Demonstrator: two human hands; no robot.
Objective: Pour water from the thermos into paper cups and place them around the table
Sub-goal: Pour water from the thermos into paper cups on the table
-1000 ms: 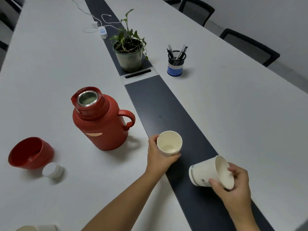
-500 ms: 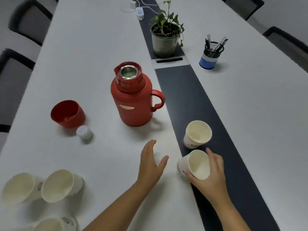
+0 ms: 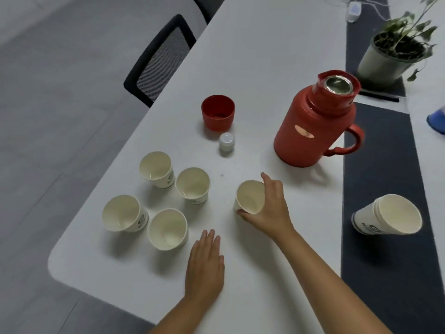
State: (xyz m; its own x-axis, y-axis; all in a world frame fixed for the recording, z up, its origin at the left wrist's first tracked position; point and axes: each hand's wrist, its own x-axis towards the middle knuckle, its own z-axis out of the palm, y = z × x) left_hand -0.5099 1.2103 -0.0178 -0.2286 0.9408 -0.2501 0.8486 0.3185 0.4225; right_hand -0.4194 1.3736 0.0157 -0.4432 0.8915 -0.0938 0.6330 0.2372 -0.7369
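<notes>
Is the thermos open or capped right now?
Open. The thermos stands upright with its steel mouth bare; its red lid cup and white stopper sit on the table beside it.

Lighting is even and soft, casting faint shadows on the table [image 3: 252, 56]. Right edge shows motion blur. Wide-angle distortion bends the edges.

Long white table [image 3: 252, 56] with rounded near corner, dark grey strip [image 3: 375, 179] running down its middle. Grey tile floor [image 3: 60, 116] left of the table. Black mesh-back chair [image 3: 161, 59] tucked against the table's left edge, a second dark chair [image 3: 207, 4] just beyond it, partly cut off. Soft even light, faint shadows on the table.
</notes>
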